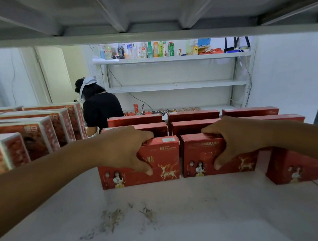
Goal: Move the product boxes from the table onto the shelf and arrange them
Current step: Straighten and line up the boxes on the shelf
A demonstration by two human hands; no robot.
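Note:
Two red product boxes with a gold deer stand upright side by side on the white shelf board [161,214]. My left hand [126,150] grips the left red box [165,167] over its top edge, thumb on its front. The right red box [198,155] is held the same way by my right hand [236,141]. Behind them stand two more rows of the same red boxes [191,116]. Another red box [297,167] stands at an angle at the right, partly under my right forearm.
Several red-and-white boxes [33,133] stand in a row at the left of the shelf. The shelf above [148,34] hangs low overhead. Beyond, a person in black [100,107] bends near a white rack [176,85] holding bottles.

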